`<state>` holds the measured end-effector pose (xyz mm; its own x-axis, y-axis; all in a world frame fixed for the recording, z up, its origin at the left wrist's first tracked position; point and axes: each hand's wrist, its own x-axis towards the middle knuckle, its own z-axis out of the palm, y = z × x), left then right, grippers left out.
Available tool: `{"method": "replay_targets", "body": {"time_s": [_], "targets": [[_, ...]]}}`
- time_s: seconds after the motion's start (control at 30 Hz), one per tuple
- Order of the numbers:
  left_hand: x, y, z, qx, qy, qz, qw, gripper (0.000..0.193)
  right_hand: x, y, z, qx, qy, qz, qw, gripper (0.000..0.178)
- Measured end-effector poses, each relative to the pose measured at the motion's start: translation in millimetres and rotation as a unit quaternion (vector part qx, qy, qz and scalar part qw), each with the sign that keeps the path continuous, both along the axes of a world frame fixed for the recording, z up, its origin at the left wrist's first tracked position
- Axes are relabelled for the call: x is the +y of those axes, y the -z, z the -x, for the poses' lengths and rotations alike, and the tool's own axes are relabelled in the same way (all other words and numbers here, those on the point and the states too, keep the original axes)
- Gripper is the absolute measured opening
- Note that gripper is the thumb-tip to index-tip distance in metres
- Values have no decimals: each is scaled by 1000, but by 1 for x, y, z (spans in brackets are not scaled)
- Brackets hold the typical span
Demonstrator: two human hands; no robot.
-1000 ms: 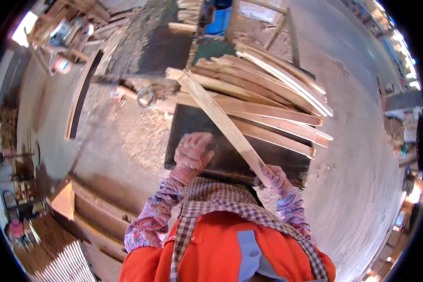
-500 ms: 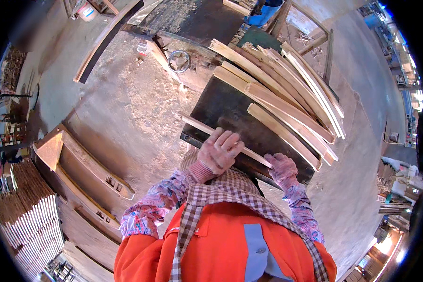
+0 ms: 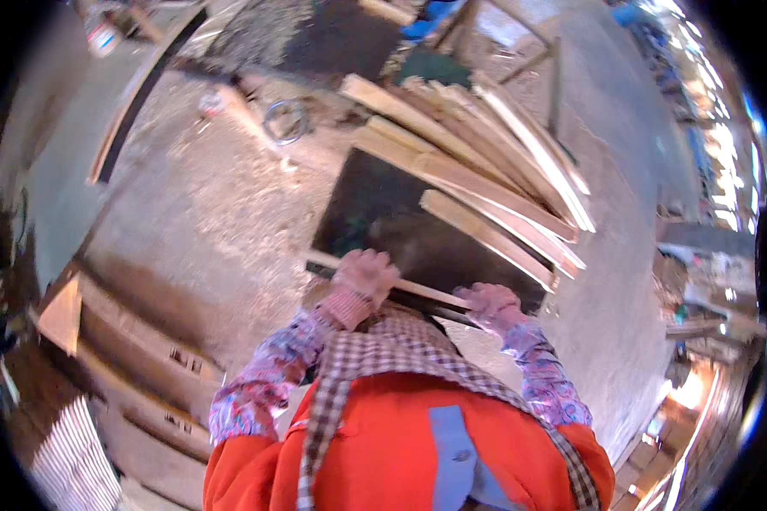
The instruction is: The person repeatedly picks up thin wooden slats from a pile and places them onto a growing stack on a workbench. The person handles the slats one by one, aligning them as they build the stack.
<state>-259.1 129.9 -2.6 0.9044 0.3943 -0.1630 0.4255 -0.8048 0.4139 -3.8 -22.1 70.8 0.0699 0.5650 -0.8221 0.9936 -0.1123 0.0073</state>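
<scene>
A narrow pale wooden strip (image 3: 430,293) lies along the near edge of a dark flat work table (image 3: 379,200). My left hand (image 3: 365,276), in a pinkish glove, is closed over the strip near its left end. Around its right end are the fingers of my right hand (image 3: 491,307), gloved too. Motion blurs both hands a little. Just beyond the strip, a short wooden board (image 3: 490,238) rests on the table's right part. Behind it several longer curved boards (image 3: 494,187) are piled across the far side.
A metal handwheel (image 3: 285,122) sits beyond the table's far left corner. Sawdust (image 3: 239,183) covers the floor to the left. Large wooden frame pieces (image 3: 136,319) lie at the lower left, and a long curved piece (image 3: 145,98) stands at the upper left. Behind the pile is a wooden frame (image 3: 554,85).
Both hands have drawn the strip closer to my body, down to the table's near edge. My left hand has come lower along with it. The whole view has shifted and blurred.
</scene>
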Motion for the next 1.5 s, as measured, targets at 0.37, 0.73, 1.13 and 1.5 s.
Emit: {"method": "replay_targets", "body": {"time_s": [0.37,0.73,1.13,1.5], "targets": [[-7,-12,-4,-74,-8,-43,996,10,-50,46,-129,514,346,-191,761,45],[-17,-27,-7,-68,-69,-83,992,23,150,25,-352,-145,186,-494,837,52],[-27,-15,-11,-97,-105,-88,986,33,194,80,-395,-262,-35,-300,917,20],[-22,-31,-15,-101,-87,-74,988,38,178,2,-378,50,124,-532,836,29]]}}
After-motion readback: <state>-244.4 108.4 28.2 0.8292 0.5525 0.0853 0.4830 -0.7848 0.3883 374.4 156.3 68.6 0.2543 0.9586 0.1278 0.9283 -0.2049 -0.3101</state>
